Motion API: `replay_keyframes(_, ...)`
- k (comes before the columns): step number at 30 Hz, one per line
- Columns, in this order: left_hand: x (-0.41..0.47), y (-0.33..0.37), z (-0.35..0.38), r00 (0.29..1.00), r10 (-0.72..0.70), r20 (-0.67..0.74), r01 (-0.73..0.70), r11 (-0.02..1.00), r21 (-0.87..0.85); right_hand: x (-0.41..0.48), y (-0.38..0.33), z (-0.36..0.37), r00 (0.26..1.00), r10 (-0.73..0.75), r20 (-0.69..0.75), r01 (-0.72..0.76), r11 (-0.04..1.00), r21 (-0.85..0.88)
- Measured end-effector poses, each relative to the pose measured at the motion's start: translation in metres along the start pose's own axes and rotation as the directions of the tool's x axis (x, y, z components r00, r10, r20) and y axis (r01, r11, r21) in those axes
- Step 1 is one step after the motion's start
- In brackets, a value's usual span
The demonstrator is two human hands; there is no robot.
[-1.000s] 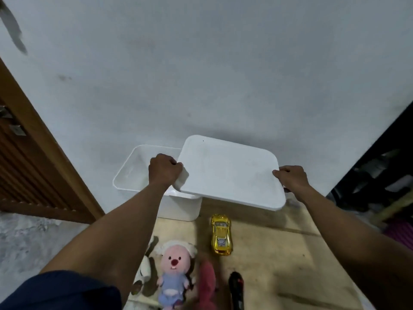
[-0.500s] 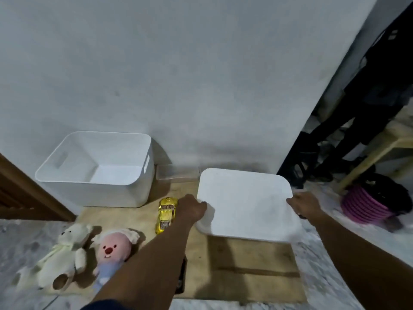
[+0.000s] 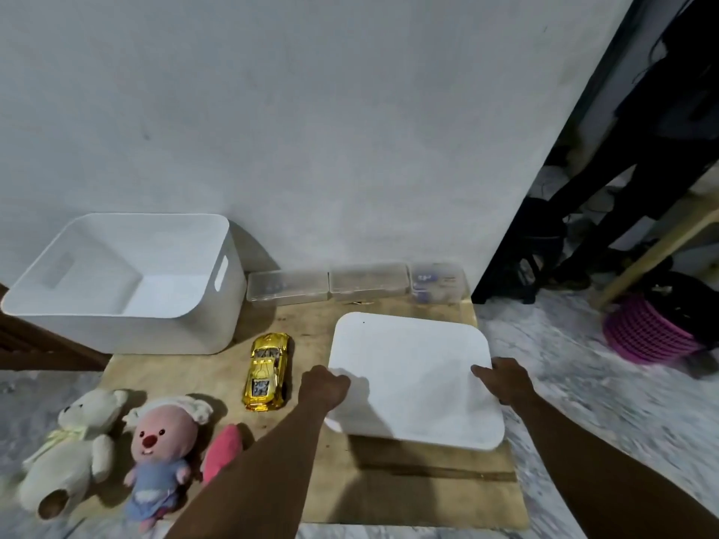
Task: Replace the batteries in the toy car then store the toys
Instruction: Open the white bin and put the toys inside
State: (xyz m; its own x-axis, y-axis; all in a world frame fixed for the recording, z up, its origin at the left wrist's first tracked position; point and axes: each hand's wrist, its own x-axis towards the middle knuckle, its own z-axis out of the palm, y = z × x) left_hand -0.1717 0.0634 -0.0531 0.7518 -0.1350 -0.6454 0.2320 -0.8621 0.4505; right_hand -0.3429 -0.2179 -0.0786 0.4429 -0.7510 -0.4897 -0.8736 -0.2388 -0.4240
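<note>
Fingers [image 3: 337,379] of your left hand [image 3: 325,387] and right hand [image 3: 504,379] clasp the lid [image 3: 412,383], so the bin [image 3: 128,282] stands open, yet the toy car [image 3: 267,365] beside the lid looks unserviced and plush toys [image 3: 163,441] lie unstored.

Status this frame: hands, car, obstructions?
Left hand and right hand grip white lid by opposite edges, above board. Gold toy car lies untouched left of it. White bin open; nothing blocks car.

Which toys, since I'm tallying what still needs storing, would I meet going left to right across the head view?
From the left: cream teddy bear → pink-faced doll → pink plush toy → gold toy car.
</note>
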Motion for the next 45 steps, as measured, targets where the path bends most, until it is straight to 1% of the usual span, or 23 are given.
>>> replay_keyframes(3, 0.003, -0.004, -0.001, 0.999, -0.008, 0.033, 0.009, 1.0, -0.023, -0.002, -0.002, 0.001, 1.0, 0.017, -0.008, -0.017, 0.999, 0.04)
replay_keyframes(4, 0.002, -0.004, -0.003, 0.999, 0.001, 0.044, 0.001, 1.0, -0.03, -0.005, -0.003, 0.001, 0.999, 0.017, -0.027, -0.016, 0.999, 0.037)
replay_keyframes(5, 0.001, -0.004, -0.006, 0.999, 0.016, 0.051, -0.015, 0.999, -0.029, -0.01, -0.005, 0.001, 0.997, 0.0, -0.075, 0.002, 1.0, 0.023)
replay_keyframes(7, -0.001, -0.003, -0.013, 0.996, 0.067, 0.062, -0.066, 0.998, -0.015, -0.023, -0.013, 0.001, 0.967, -0.08, -0.24, 0.09, 0.996, 0.029)
replay_keyframes(9, -0.007, -0.005, -0.024, 0.99, 0.126, 0.069, -0.122, 0.991, -0.053, -0.043, -0.031, 0.007, 0.921, -0.158, -0.356, 0.202, 0.975, 0.09)
replay_keyframes(13, -0.016, -0.022, -0.059, 0.969, 0.246, -0.009, -0.245, 0.96, -0.138, -0.092, -0.088, 0.034, 0.865, -0.299, -0.402, 0.373, 0.92, 0.119)
replay_keyframes(14, -0.019, -0.03, -0.071, 0.962, 0.272, -0.037, -0.274, 0.951, -0.141, -0.103, -0.103, 0.045, 0.859, -0.33, -0.39, 0.407, 0.904, 0.132)
replay_keyframes(16, -0.025, -0.051, -0.1, 0.946, 0.304, -0.11, -0.315, 0.944, -0.097, -0.128, -0.135, 0.07, 0.865, -0.392, -0.312, 0.454, 0.877, 0.157)
replay_keyframes(20, -0.028, -0.107, -0.164, 0.93, 0.264, -0.257, -0.293, 0.953, -0.081, -0.186, -0.197, 0.128, 0.853, -0.502, -0.146, 0.522, 0.828, 0.205)
replay_keyframes(23, -0.029, -0.151, -0.209, 0.88, 0.285, -0.38, -0.294, 0.955, 0.034, -0.229, -0.236, 0.178, 0.815, -0.579, -0.03, 0.566, 0.784, 0.254)
replay_keyframes(25, -0.023, -0.179, -0.237, 0.843, 0.29, -0.453, -0.272, 0.957, 0.106, -0.256, -0.26, 0.211, 0.79, -0.612, 0.041, 0.585, 0.772, 0.247)
replay_keyframes(26, -0.018, -0.191, -0.249, 0.836, 0.287, -0.467, -0.25, 0.958, 0.14, -0.269, -0.272, 0.225, 0.777, -0.626, 0.069, 0.598, 0.767, 0.232)
replay_keyframes(28, -0.007, -0.214, -0.269, 0.857, 0.26, -0.445, -0.168, 0.957, 0.236, -0.289, -0.291, 0.251, 0.759, -0.64, 0.114, 0.622, 0.766, 0.164)
replay_keyframes(31, 0.008, -0.25, -0.288, 0.929, 0.159, -0.334, -0.03, 0.932, 0.361, -0.31, -0.313, 0.284, 0.78, -0.596, 0.189, 0.616, 0.784, -0.073)
replay_keyframes(33, 0.016, -0.271, -0.29, 0.958, 0.097, -0.27, 0.02, 0.917, 0.399, -0.314, -0.319, 0.301, 0.808, -0.54, 0.236, 0.584, 0.788, -0.195)
replay_keyframes(35, 0.025, -0.288, -0.287, 0.976, 0.062, -0.206, 0.026, 0.917, 0.399, -0.314, -0.322, 0.319, 0.828, -0.499, 0.256, 0.555, 0.794, -0.248)
replay_keyframes(38, 0.033, -0.3, -0.281, 0.988, 0.049, -0.143, 0.002, 0.942, 0.335, -0.309, -0.322, 0.334, 0.848, -0.48, 0.226, 0.528, 0.802, -0.279)
replay_keyframes(41, 0.037, -0.302, -0.275, 0.989, 0.096, -0.114, -0.056, 0.947, 0.315, -0.307, -0.323, 0.341, 0.85, -0.494, 0.184, 0.527, 0.798, -0.292)
replay_keyframes(43, 0.037, -0.302, -0.276, 0.98, 0.145, -0.135, -0.094, 0.941, 0.326, -0.309, -0.324, 0.338, 0.822, -0.556, 0.122, 0.567, 0.786, -0.246)
replay_keyframes(45, 0.037, -0.306, -0.283, 0.961, 0.216, -0.172, -0.168, 0.952, 0.258, -0.314, -0.329, 0.33, 0.771, -0.636, 0.035, 0.633, 0.759, -0.153)
